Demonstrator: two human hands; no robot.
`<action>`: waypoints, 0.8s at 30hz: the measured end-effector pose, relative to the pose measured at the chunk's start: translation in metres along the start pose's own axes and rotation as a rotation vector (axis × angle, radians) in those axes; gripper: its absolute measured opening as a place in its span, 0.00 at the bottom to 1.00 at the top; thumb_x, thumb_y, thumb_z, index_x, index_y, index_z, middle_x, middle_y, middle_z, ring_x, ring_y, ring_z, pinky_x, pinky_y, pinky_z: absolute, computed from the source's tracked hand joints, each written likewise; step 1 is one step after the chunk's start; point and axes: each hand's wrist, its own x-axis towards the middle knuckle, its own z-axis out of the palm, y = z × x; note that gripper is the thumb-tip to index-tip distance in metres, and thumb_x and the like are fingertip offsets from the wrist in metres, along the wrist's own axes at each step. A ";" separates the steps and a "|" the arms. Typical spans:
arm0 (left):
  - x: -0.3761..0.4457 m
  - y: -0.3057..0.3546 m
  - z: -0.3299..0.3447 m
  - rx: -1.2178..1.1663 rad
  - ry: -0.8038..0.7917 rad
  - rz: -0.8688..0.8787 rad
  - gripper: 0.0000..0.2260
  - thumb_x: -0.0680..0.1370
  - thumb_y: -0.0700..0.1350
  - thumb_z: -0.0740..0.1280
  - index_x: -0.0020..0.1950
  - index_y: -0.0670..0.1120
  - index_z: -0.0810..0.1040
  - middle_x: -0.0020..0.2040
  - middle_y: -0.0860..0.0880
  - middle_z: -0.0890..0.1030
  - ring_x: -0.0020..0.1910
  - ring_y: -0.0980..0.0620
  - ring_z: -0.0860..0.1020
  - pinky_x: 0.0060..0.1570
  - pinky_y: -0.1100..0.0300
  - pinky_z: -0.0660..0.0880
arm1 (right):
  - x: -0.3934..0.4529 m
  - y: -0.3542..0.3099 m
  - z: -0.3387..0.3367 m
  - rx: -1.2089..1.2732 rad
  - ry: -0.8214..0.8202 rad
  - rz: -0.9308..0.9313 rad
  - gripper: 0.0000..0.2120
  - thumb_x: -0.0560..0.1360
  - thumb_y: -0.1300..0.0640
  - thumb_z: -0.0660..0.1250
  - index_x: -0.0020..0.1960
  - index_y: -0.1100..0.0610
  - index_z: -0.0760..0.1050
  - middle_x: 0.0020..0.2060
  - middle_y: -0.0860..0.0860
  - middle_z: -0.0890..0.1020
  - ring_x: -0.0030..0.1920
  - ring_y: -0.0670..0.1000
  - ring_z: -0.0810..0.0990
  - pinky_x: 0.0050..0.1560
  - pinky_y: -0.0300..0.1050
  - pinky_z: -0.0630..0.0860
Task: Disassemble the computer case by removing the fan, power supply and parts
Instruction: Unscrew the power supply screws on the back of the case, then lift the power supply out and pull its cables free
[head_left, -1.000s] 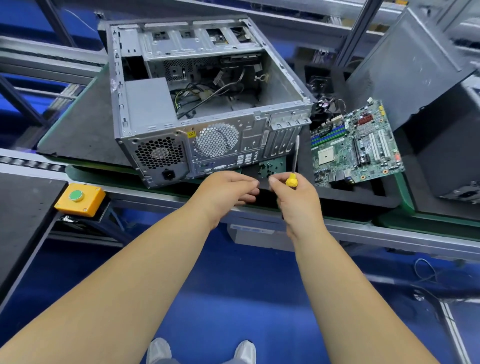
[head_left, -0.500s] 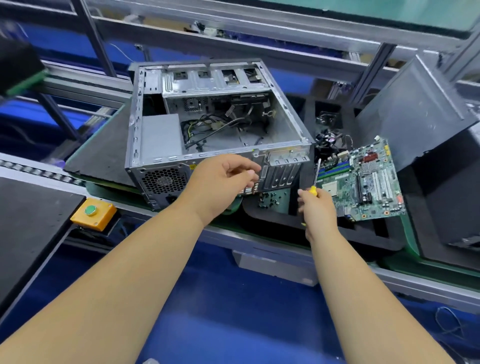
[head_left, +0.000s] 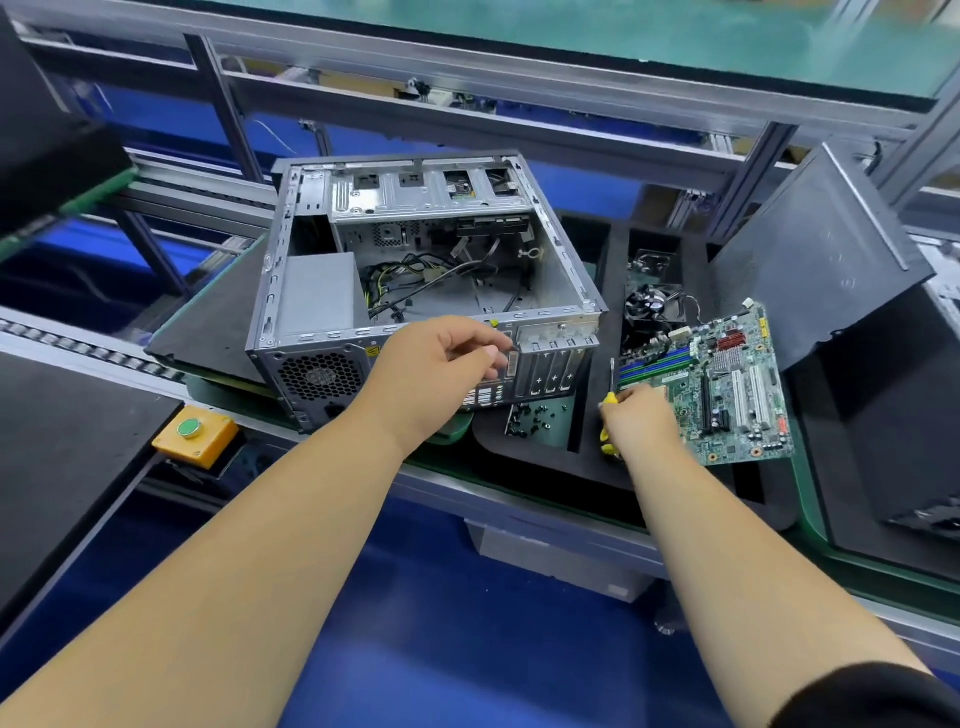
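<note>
1. Nearest to us, our two bare forearms reach forward over the blue floor; a dark sleeve (head_left: 872, 696) shows at the right elbow.
2. Our right hand (head_left: 641, 421) is curled around the yellow handle of a screwdriver (head_left: 611, 387), whose thin shaft points up and away from us, just left of the motherboard.
3. Our left hand (head_left: 436, 364) hovers in front of the rear panel of the computer case (head_left: 415, 291), fingers loosely curled with thumb and fingertips drawn together; we cannot tell whether it pinches anything.
4. To the left on the conveyor rail sits a yellow box with a green button (head_left: 189, 428).
5. A cluster of small dark screws (head_left: 535, 415) lies in a green-floored recess of the black foam tray (head_left: 524, 457), just below the case's rear corner.
6. The motherboard (head_left: 727, 384) lies flat in the tray to the right, its long axis running away from us, with blue memory slots and white expansion slots up; its printing is too small to read.
7. The case lies on its side with the open side up, rear panel towards us and long axis running away. A yellow warning sticker (head_left: 371, 352) sits above the power supply's fan grille (head_left: 319, 375); its text is unreadable.
8. The grey power supply (head_left: 317, 296) sits in the near-left corner, with loose cables (head_left: 431, 280) beside it.
9. Beyond the motherboard lies a black fan (head_left: 652, 306); a dark side panel (head_left: 815, 260) leans at the right.
</note>
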 end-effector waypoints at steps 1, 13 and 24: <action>-0.001 0.001 0.000 0.000 0.005 0.001 0.09 0.78 0.38 0.66 0.49 0.49 0.85 0.42 0.54 0.85 0.42 0.59 0.83 0.41 0.73 0.75 | 0.001 0.000 0.002 -0.018 -0.012 -0.006 0.09 0.76 0.55 0.69 0.46 0.60 0.74 0.30 0.51 0.74 0.28 0.50 0.71 0.28 0.41 0.61; -0.004 0.007 -0.026 0.034 0.096 0.050 0.10 0.78 0.38 0.66 0.51 0.51 0.84 0.43 0.54 0.85 0.44 0.58 0.83 0.48 0.69 0.78 | 0.007 0.003 -0.004 -0.043 -0.104 -0.042 0.14 0.78 0.48 0.67 0.53 0.58 0.71 0.43 0.55 0.79 0.42 0.58 0.78 0.40 0.46 0.72; 0.019 -0.029 -0.087 0.845 0.134 0.075 0.24 0.72 0.61 0.71 0.67 0.58 0.76 0.69 0.51 0.72 0.71 0.49 0.65 0.73 0.49 0.57 | -0.030 -0.057 -0.051 0.265 0.298 -0.485 0.19 0.80 0.47 0.59 0.65 0.56 0.73 0.60 0.53 0.75 0.62 0.54 0.72 0.63 0.54 0.71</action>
